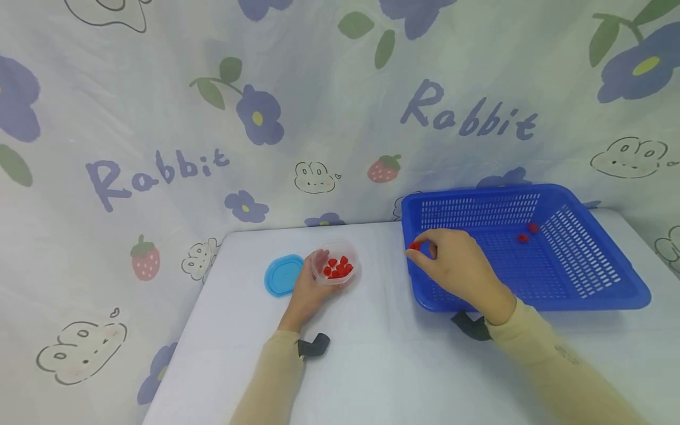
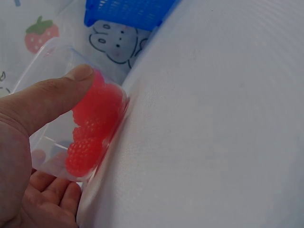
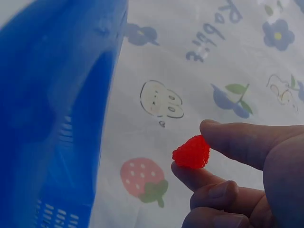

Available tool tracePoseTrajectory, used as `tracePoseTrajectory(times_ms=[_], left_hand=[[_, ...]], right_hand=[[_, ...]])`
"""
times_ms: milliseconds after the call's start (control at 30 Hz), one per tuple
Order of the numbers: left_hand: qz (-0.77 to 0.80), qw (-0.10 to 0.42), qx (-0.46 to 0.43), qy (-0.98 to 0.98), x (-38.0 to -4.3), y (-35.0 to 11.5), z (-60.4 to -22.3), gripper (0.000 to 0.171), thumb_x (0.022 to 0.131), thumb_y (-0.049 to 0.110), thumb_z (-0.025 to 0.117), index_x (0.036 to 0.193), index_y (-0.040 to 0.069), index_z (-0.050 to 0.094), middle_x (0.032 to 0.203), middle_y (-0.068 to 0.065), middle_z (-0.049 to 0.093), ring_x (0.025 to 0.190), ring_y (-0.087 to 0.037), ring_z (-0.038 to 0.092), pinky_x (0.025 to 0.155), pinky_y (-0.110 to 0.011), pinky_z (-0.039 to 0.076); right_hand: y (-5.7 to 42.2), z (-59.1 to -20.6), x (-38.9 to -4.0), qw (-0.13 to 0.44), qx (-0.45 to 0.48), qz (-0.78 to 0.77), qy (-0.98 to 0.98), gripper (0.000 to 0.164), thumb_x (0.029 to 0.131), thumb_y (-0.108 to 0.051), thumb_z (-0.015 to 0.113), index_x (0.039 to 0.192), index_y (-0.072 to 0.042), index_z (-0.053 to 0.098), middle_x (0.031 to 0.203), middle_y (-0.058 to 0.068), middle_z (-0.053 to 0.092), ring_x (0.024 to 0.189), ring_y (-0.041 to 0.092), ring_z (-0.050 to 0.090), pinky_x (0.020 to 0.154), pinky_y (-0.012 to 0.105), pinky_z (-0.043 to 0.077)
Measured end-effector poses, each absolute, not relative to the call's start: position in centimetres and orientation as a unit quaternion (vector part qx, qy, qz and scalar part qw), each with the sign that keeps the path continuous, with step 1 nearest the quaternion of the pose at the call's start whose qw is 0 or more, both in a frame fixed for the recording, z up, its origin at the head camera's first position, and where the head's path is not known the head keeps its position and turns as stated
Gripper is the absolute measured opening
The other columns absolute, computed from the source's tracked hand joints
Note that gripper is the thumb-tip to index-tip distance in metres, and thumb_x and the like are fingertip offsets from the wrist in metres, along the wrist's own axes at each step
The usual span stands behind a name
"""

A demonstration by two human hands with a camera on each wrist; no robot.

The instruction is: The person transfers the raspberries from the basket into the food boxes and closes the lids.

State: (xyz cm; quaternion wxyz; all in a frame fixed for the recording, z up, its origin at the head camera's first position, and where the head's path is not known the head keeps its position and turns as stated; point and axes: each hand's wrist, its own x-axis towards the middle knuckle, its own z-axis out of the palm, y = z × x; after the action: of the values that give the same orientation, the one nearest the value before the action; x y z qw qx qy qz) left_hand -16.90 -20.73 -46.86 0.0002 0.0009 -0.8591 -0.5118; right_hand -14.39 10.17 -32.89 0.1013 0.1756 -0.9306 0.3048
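Note:
My left hand grips a clear plastic tub that stands on the table, thumb on one side and fingers round the other. Several red raspberries lie at the bottom of the tub. Between thumb and forefinger my right hand pinches a single raspberry, held up by the left rim of the blue basket. Two more raspberries lie inside the basket, toward its back right.
A light blue lid lies flat on the white table, just left of the tub. Behind the table hangs a cloth printed with flowers, rabbits and strawberries. Both wrists wear black straps.

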Motion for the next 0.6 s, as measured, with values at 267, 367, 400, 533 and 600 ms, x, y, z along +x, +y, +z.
tracePoseTrajectory(times_ms=[267,367,400,533,600], left_hand=[[-0.508,-0.002,0.005,-0.861,-17.0,-20.7,-46.9,0.094,0.061,0.055,0.079,0.138,0.039,0.029,0.136,0.020,0.041,0.129,-0.010,0.033,0.098,-0.046,0.041],[-0.506,0.000,0.003,-0.862,-17.0,-20.7,-47.0,0.094,0.061,0.056,0.078,0.139,0.039,0.028,0.136,0.020,0.041,0.129,-0.009,0.034,0.098,-0.046,0.040],[-0.506,0.001,0.000,-0.862,-17.0,-20.7,-47.0,0.095,0.061,0.056,0.078,0.139,0.038,0.028,0.135,0.021,0.041,0.129,-0.009,0.034,0.098,-0.045,0.040],[-0.505,0.008,-0.002,-0.863,-17.0,-20.7,-47.1,0.094,0.061,0.057,0.078,0.139,0.038,0.028,0.135,0.021,0.042,0.129,-0.009,0.035,0.098,-0.045,0.041],[-0.505,0.010,-0.004,-0.863,-17.0,-20.7,-47.2,0.094,0.062,0.056,0.078,0.139,0.038,0.028,0.135,0.020,0.041,0.129,-0.010,0.035,0.098,-0.046,0.041]], right_hand=[[7.8,-33.7,-14.0,0.112,0.171,0.331,-0.921,0.021,0.083,-0.034,0.069,0.090,-0.014,0.070,0.055,-0.004,0.040,0.046,0.011,0.035,0.040,0.024,0.024],[6.8,-34.1,-13.9,0.114,0.168,0.338,-0.919,0.021,0.082,-0.034,0.069,0.091,-0.015,0.070,0.055,-0.004,0.041,0.046,0.011,0.035,0.040,0.024,0.025],[6.4,-34.2,-13.9,0.115,0.168,0.341,-0.918,0.020,0.082,-0.034,0.068,0.090,-0.016,0.070,0.055,-0.005,0.040,0.046,0.011,0.035,0.039,0.024,0.025],[5.2,-34.8,-14.0,0.110,0.163,0.357,-0.913,0.020,0.082,-0.034,0.069,0.092,-0.017,0.070,0.054,-0.004,0.040,0.044,0.011,0.033,0.038,0.023,0.024],[4.5,-35.0,-14.1,0.103,0.159,0.359,-0.914,0.021,0.082,-0.034,0.069,0.094,-0.016,0.070,0.054,-0.004,0.040,0.044,0.011,0.033,0.038,0.023,0.024]])
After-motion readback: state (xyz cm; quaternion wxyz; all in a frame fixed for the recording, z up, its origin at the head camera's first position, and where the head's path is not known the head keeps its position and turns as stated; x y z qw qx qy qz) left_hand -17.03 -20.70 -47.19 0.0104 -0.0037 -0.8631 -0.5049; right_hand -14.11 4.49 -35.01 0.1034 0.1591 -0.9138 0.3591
